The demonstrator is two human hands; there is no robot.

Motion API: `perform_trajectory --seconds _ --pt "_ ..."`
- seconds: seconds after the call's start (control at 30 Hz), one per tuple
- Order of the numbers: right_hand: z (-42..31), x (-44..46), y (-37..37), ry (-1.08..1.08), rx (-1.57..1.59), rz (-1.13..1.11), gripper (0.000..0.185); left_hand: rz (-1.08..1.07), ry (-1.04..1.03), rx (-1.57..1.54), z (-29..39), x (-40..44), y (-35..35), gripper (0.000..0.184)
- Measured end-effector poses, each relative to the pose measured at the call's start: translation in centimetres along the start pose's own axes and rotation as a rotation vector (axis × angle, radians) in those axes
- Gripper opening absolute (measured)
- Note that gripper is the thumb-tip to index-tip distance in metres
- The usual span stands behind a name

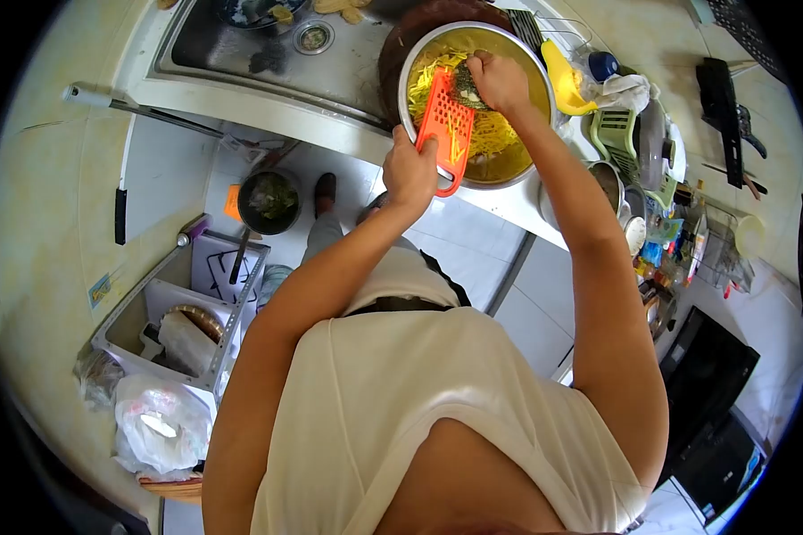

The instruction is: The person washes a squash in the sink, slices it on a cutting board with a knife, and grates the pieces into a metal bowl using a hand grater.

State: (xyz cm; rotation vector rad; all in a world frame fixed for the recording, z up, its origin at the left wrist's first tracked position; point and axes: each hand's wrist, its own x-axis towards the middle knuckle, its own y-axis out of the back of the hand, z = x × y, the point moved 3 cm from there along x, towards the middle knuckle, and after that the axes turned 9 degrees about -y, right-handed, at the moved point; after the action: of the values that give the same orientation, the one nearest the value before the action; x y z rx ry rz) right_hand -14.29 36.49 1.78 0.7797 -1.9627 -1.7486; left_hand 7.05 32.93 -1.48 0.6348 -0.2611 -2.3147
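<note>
My left hand (410,169) is closed around the lower end of an orange grater (436,125). The grater slants into a large metal bowl (500,171), its handle end past the near rim. Yellow shreds (493,134) lie in the bowl, and some cling to the grater's face. In my right hand (501,82), fingers bent, is a chunk of dark green, speckled-skinned squash (467,87), held against the grater's upper part. My fingers partly cover the chunk, and its underside is hidden.
Left of the bowl is a steel sink (232,53). On its right stand a yellow piece of peel or rind (566,78), a green dish rack (614,134) and pots. A dark pan (270,201) rests low beside my feet, near a grey drawer unit (165,308).
</note>
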Motion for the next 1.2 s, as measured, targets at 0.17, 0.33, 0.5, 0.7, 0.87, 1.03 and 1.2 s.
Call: perform_trajectory --seconds 0.17,0.33,0.5,0.7,0.87,1.03,1.2 --pt "-2.3 -5.5 4.8 0.132 0.043 -0.230 0.038 0.005 0.029 -0.005 0.6 -0.1 0.4 0.044" --pt "-2.4 -2.9 2.2 0.053 -0.132 -0.171 0.040 -0.026 -0.023 0.005 0.3 0.1 0.2 0.051" --pt "-0.3 -0.6 0.5 0.071 -0.089 -0.154 0.041 -0.002 -0.053 -0.023 -0.4 0.1 -0.2 0.052" --pt "-2.5 -5.8 4.1 0.108 0.021 -0.223 0.039 0.000 -0.051 0.008 0.2 0.2 0.1 0.051" --pt "-0.9 -1.7 1.4 0.138 0.073 -0.121 0.037 0.003 -0.011 0.049 0.5 0.2 0.1 0.051" --pt "-2.9 -9.9 5.9 0.181 0.204 -0.131 0.039 0.031 -0.040 -0.010 -0.3 0.2 -0.3 0.050" --pt "-0.7 -2.6 1.3 0.050 0.043 -0.056 0.041 0.025 -0.031 -0.005 -0.2 0.2 -0.4 0.047"
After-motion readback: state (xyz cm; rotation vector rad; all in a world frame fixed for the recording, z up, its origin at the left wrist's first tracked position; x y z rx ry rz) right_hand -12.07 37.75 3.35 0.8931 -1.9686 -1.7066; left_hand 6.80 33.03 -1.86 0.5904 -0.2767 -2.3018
